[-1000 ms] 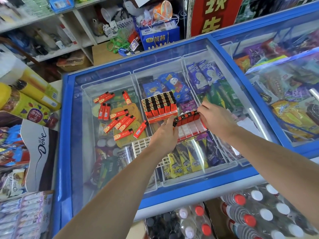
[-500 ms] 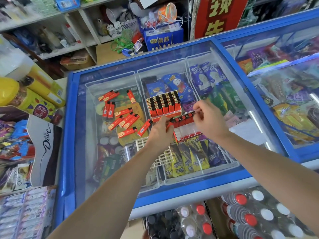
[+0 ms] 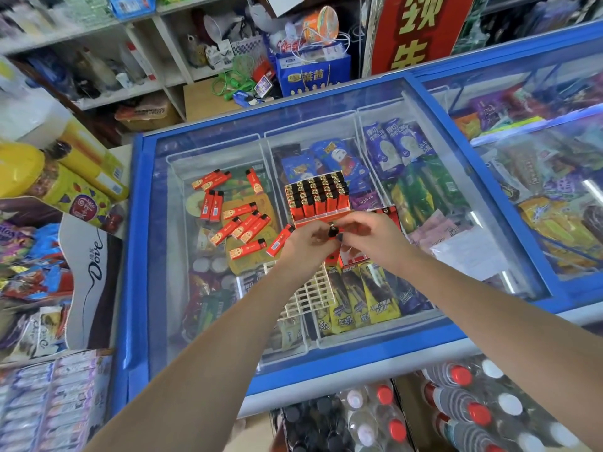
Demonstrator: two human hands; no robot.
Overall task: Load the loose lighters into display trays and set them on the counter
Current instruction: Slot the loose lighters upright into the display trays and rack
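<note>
A red plastic lighter with a black cap (image 3: 332, 232) sits pinched between both hands over the glass freezer-lid worktop (image 3: 456, 177). The left hand (image 3: 310, 243) and the right hand (image 3: 372, 236) meet around it, fingers curled onto it, right above the partly filled red display tray (image 3: 390, 213), which is mostly hidden beneath them. Whether the lighter is already seated in a slot I cannot tell.

At twelve o'clock from the hands stands a full red display tray of black-capped lighters (image 3: 316, 198), so one tray looks finished. At nine to ten o'clock, the scatter of loose red lighters (image 3: 241, 220) lies flat on the glass, well over a dozen by the look of it, all yet to be loaded. A white plastic grid insert (image 3: 313, 291) lies at six o'clock from the hands, holding no lighters. I judge the job somewhere short of halfway.

Compared with half a second ago, the two hands have closed together: the right hand has come off the back row of the tray toward the left, and the tray's open slots are now covered. The loose pile and full tray sit unchanged.
</note>
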